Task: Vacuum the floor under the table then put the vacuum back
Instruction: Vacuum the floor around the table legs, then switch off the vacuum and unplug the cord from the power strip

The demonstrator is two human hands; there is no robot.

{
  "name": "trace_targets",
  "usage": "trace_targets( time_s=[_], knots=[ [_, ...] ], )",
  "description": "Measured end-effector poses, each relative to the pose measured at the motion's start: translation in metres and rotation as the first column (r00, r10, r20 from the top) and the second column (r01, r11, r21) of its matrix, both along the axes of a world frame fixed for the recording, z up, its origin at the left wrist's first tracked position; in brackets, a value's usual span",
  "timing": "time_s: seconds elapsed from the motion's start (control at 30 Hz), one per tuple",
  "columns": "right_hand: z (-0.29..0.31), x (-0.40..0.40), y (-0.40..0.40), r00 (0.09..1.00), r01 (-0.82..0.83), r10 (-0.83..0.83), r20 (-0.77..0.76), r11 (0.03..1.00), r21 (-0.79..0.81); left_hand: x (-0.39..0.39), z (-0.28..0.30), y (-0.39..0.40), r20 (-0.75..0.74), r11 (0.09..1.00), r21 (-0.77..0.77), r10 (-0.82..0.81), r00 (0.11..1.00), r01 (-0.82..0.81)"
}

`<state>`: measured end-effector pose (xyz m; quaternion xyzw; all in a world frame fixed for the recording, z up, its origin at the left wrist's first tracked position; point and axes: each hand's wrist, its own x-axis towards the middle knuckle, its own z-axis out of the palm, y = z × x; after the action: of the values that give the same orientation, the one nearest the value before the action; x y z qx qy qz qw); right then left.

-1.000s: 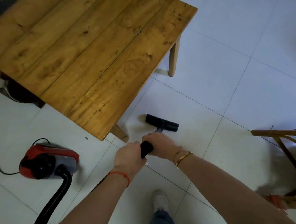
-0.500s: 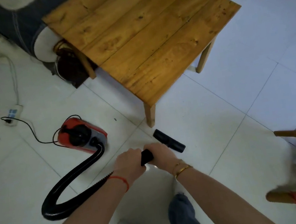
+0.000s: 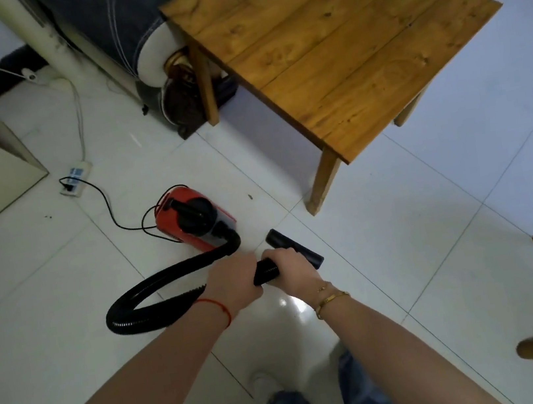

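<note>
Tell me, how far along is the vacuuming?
Done: unclear; nothing shows a cleaned floor. In hand: both hands grip the hose, nozzle outside the table. Left: return the vacuum, plugged into the power strip.

A: Item, table (image 3: 337,39)?
B: Planked wood, amber varnish, knots and grain showing, low sheen.
A: Floor (image 3: 437,245)?
B: White tile, glossy, smooth, reflecting light; thin grout lines.
A: Vacuum (image 3: 193,221)?
B: Red plastic shell, shiny; black plastic fittings.
A: Hose (image 3: 153,288)?
B: Black, ribbed, semi-gloss.
A: Nozzle (image 3: 296,249)?
B: Black plastic, smooth, matt.
</note>
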<state>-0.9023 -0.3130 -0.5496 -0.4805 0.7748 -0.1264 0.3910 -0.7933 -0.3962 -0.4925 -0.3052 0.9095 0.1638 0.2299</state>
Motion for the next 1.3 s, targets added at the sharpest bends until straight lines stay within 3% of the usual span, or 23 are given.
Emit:
trace_targets(
  time_s=[0.2, 0.4, 0.7, 0.9, 1.13, 1.3],
  knots=[
    [0.005, 0.016, -0.014, 0.987, 0.160, -0.160, -0.006, 0.987, -0.009, 0.029, 0.017, -0.033, -0.035, 0.984, -0.108, -0.144, 0.989, 0.140],
    [0.010, 0.007, -0.027, 0.959, 0.284, -0.283, 0.019, 0.959, -0.020, 0.041, 0.030, -0.070, -0.115, 0.963, -0.215, -0.190, 0.975, 0.162],
    [0.023, -0.026, -0.064, 0.855, 0.512, -0.506, 0.115, 0.858, -0.033, 0.024, 0.041, -0.150, -0.312, 0.948, -0.315, -0.149, 0.938, 0.046],
    [0.033, -0.045, -0.085, 0.738, 0.654, -0.641, 0.213, 0.756, 0.008, -0.006, 0.046, -0.203, -0.333, 0.952, -0.305, -0.092, 0.938, -0.014],
    [0.033, -0.063, -0.104, 0.689, 0.703, -0.692, 0.215, 0.711, 0.036, -0.029, 0.040, -0.246, -0.320, 0.965, -0.253, -0.020, 0.947, -0.065],
    [0.029, -0.068, -0.120, 0.645, 0.740, -0.733, 0.215, 0.669, 0.061, -0.033, 0.030, -0.271, -0.350, 0.969, -0.123, 0.158, 0.923, -0.212]
  ],
)
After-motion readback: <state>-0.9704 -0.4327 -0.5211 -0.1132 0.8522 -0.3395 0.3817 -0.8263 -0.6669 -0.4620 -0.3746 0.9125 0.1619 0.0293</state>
